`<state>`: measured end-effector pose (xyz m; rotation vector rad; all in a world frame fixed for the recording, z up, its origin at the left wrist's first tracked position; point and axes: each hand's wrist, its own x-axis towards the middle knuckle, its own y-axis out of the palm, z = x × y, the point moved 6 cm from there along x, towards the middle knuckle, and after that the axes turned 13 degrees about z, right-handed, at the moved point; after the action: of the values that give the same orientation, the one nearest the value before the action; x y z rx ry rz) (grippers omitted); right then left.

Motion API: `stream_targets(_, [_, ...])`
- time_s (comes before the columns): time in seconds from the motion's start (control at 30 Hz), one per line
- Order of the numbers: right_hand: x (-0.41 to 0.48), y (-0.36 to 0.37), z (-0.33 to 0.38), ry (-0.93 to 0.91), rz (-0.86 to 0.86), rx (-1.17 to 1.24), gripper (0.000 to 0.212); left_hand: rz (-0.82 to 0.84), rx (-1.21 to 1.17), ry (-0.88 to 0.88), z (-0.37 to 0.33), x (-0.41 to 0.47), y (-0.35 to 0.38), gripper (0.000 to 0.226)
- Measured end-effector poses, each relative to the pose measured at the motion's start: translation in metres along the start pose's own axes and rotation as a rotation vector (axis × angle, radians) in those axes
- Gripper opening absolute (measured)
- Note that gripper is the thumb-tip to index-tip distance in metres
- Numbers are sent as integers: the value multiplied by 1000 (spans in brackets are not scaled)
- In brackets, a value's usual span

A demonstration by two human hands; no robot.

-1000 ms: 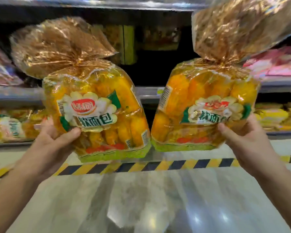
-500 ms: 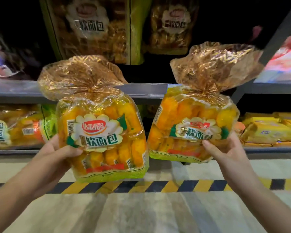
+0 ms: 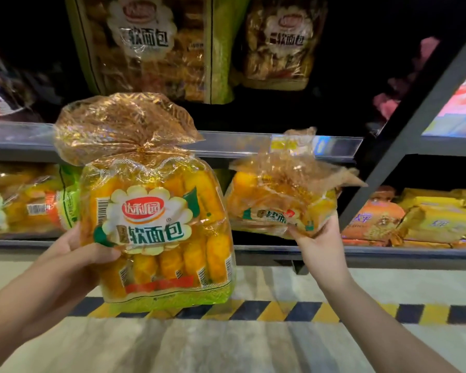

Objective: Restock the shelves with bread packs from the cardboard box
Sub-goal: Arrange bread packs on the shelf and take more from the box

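A transparent plastic pack of yellow bread rolls with a crinkled golden top (image 3: 156, 227) is held upright in front of the shelving, apart from it. It is clamped at its lower left side by the left hand (image 3: 73, 254), with the thumb laid across the front. A second pack of the same kind (image 3: 280, 200) is held tilted back at the mouth of the lower grey metal shelf (image 3: 253, 250), its bottom edge pinched by the right hand (image 3: 318, 238). Whether it already rests on the shelf cannot be told, the view there being blurred. Its gathered top could be caught under the clear price rail (image 3: 226, 142) above or against the dark slanted upright (image 3: 395, 162), and the rolls crushed. With only an edge gripped, the slippery film could be lost and the pack dropped. The cardboard box is not seen.
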<state>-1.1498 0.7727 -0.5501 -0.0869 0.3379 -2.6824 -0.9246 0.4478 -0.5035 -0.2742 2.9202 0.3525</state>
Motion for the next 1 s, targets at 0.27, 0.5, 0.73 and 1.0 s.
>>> stream_targets(0.27, [25,6,-49,121,-6,-147,40,37,-11,-14,10,11,8,104])
stream_targets(0.5, [63,9,-49,188,4,-241,39,44,-29,-41,16,20,16,107])
stream_targets(0.73, [110,5,-45,289,-42,-219,56,68,-26,-58,16,21,22,102])
stream_targets(1.0, [135,7,-59,362,18,-260,55,25,-14,-80,14,16,21,102])
